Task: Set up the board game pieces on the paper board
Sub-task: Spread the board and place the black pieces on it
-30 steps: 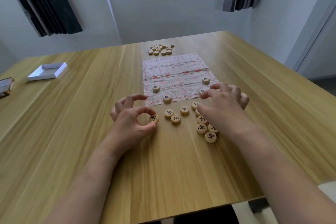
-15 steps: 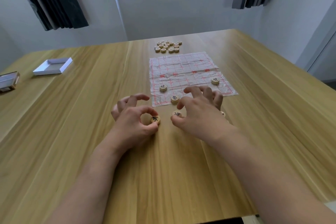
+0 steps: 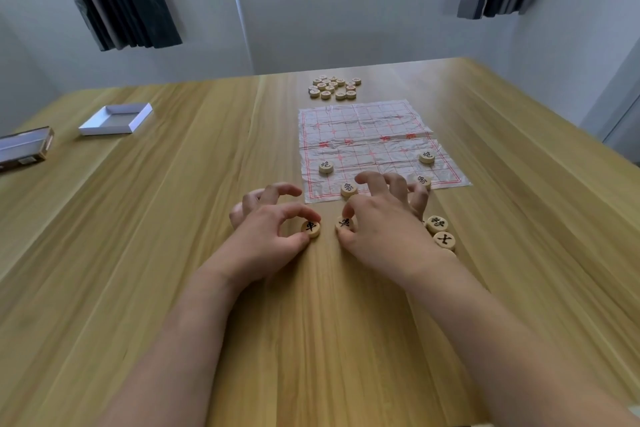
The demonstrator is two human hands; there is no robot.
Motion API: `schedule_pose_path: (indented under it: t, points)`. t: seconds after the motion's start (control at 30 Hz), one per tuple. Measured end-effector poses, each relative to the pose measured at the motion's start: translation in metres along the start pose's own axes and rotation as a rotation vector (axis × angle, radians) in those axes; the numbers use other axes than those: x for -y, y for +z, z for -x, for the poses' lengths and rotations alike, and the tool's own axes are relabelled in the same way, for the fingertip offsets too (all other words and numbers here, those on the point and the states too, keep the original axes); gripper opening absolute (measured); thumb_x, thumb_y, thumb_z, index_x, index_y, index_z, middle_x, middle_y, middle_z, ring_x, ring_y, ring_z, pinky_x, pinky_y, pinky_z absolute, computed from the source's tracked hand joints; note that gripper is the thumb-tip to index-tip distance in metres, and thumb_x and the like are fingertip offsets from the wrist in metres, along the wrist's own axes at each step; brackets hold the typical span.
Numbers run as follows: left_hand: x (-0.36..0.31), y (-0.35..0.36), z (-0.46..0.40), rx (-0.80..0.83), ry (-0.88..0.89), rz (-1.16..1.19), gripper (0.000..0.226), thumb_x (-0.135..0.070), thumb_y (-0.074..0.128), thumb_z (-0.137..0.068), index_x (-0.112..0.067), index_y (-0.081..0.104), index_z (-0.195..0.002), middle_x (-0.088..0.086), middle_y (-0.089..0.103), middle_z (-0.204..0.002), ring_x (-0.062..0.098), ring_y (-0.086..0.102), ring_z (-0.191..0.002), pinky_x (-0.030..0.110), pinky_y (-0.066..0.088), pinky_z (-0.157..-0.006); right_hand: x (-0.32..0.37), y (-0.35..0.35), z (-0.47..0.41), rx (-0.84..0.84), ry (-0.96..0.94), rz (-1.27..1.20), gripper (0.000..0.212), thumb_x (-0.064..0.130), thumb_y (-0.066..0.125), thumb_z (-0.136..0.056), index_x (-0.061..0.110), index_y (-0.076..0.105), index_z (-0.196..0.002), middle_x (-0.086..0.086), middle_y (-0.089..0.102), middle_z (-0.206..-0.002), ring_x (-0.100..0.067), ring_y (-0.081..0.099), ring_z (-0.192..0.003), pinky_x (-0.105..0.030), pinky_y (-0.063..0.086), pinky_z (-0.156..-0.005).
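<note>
Paper board (image 3: 367, 135): one, red-gridded and creased, flat on the bench (image 3: 173, 218).

Wooden discs on the board: four. Two stand on the same row, left disc (image 3: 326, 167) and right disc (image 3: 427, 157); two sit at the near edge, one at near left (image 3: 349, 189), one at near right (image 3: 423, 180) partly behind fingers.

Discs off the board, near side: four plainly seen. One in the left hand (image 3: 266, 236), namely the left held disc (image 3: 310, 228); one in the right hand (image 3: 384, 229), namely the right held disc (image 3: 345, 224); two at the right (image 3: 440, 232). Others may lie under the right hand; cannot tell.

Far pile of discs (image 3: 334, 87): roughly sixteen, too small for an exact count.

White tray (image 3: 116, 119): one, far left.

Dark-edged box (image 3: 24, 148): one, left edge.

Hands: two.
</note>
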State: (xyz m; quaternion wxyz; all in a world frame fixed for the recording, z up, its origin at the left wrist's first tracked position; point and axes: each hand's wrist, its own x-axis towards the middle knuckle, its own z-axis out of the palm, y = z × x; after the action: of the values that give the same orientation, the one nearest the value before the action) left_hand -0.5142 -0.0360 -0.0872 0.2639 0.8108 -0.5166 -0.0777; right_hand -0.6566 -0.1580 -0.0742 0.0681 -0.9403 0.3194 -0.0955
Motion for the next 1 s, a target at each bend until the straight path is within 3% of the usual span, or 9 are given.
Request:
schedule_pose_path:
  t: [0.17,0.33,0.53,0.77,1.0]
  points:
    - [0.001,0.000,-0.001,0.019,0.004,-0.005,0.028,-0.030,0.060,-0.083,-0.050,0.063,-0.103,-0.028,0.033,-0.131,0.005,0.013,-0.132,0.037,0.001,-0.114,0.000,-0.005,0.000,0.055,-0.013,-0.041,0.029,0.042,0.054,-0.087,0.036,0.061,-0.114,0.009,0.023,-0.147,-0.021,0.010,-0.137,-0.051,0.003,-0.110]
    - [0.005,-0.001,0.000,-0.007,-0.008,0.026,0.038,-0.048,0.055,-0.068,-0.049,0.060,-0.106,-0.028,0.035,-0.129,0.005,0.016,-0.131,0.032,0.004,-0.109,-0.003,-0.007,0.000,0.049,0.017,-0.044,0.036,0.050,0.052,-0.086,0.036,0.059,-0.118,0.010,0.023,-0.147,-0.020,0.012,-0.135,-0.049,0.002,-0.109]
    - [0.006,0.001,0.001,-0.040,-0.018,-0.002,0.022,-0.051,0.070,-0.075,-0.045,0.064,-0.095,-0.027,0.036,-0.127,0.007,0.017,-0.131,0.029,0.005,-0.105,0.001,-0.005,0.000,0.049,-0.012,-0.038,0.029,0.049,0.055,-0.088,0.034,0.063,-0.112,0.010,0.022,-0.149,-0.021,0.010,-0.137,-0.049,0.002,-0.107]
    - [0.004,0.005,-0.003,-0.115,-0.030,0.045,0.013,-0.048,0.072,-0.077,-0.043,0.065,-0.086,-0.027,0.039,-0.128,0.004,0.017,-0.128,0.034,0.008,-0.107,-0.003,-0.008,-0.003,0.024,-0.034,-0.038,0.026,0.041,0.053,-0.093,0.035,0.061,-0.117,0.010,0.018,-0.150,-0.020,0.008,-0.138,-0.049,0.003,-0.110]
    - [0.002,-0.002,-0.045,-0.180,-0.085,0.103,0.016,-0.044,0.073,-0.078,-0.041,0.067,-0.093,-0.022,0.037,-0.136,0.008,0.017,-0.132,0.039,0.014,-0.106,-0.013,-0.013,-0.015,-0.049,-0.042,-0.020,0.021,0.041,0.050,-0.095,0.036,0.062,-0.112,0.012,0.014,-0.151,-0.018,0.003,-0.137,-0.042,-0.003,-0.101]
